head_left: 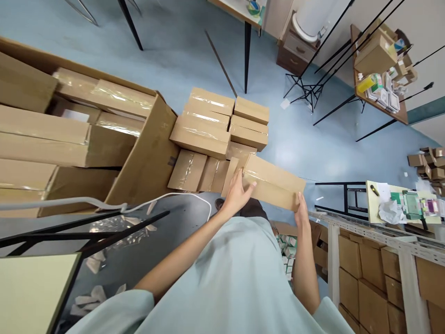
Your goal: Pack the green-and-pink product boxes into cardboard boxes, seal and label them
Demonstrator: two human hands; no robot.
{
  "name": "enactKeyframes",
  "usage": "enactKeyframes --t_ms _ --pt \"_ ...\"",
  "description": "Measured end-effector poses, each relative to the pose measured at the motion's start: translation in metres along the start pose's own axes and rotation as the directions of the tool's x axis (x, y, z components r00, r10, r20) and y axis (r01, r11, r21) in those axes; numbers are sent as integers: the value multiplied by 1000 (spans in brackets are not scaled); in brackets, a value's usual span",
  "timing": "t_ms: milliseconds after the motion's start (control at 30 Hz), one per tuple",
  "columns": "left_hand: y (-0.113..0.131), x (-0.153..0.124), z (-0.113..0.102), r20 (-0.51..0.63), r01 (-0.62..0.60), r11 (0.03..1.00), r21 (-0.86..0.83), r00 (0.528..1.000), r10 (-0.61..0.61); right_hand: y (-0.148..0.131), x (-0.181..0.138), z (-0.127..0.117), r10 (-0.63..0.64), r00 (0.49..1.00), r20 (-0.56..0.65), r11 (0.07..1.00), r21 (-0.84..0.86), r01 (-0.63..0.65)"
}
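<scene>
Between my two hands is a long brown cardboard box [274,182], with a strip of shiny tape along it. My left hand [238,194] grips its left end, thumb on the near side. At the right end, the fingers of my right hand [301,211] press against the box. Just beyond it, a stack of similar taped cardboard boxes [203,132] stands on the floor, some lying flat and others on end. To the left, a large open carton [142,153] holds several more long boxes.
A white cable [174,194] runs across from the left. Metal shelving [333,260] with cartons stands close on my right. A pale table [34,287] is at the lower left, with plastic and paper scraps [114,232] on the floor. Other tables stand farther off.
</scene>
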State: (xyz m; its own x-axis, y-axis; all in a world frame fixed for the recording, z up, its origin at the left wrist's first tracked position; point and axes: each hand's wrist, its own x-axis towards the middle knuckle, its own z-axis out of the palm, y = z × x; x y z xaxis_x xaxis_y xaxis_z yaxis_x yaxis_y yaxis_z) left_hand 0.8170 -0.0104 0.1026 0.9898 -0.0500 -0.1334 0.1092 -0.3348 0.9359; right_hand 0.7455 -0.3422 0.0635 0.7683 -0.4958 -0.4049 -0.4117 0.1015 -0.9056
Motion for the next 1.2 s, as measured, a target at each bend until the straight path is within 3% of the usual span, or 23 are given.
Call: enactKeyframes --t_ms 233,467,633,833,1200 --pt "-9 111 18 -63 95 995 27 994 -93 -27 117 58 150 988 44 989 -23 -149" --pt "-15 224 72 -121 220 975 -1 968 -219 -32 271 125 305 941 146 945 -170 -280" --pt "-33 279 98 -191 334 942 -40 923 -335 -23 346 157 385 915 118 900 -266 -345" --pt "-67 324 95 -197 441 892 -98 870 -452 -14 384 182 410 909 80 868 -339 -362" --pt "-127 359 81 -243 495 856 -149 821 -517 5 394 215 418 902 107 855 -383 -351"
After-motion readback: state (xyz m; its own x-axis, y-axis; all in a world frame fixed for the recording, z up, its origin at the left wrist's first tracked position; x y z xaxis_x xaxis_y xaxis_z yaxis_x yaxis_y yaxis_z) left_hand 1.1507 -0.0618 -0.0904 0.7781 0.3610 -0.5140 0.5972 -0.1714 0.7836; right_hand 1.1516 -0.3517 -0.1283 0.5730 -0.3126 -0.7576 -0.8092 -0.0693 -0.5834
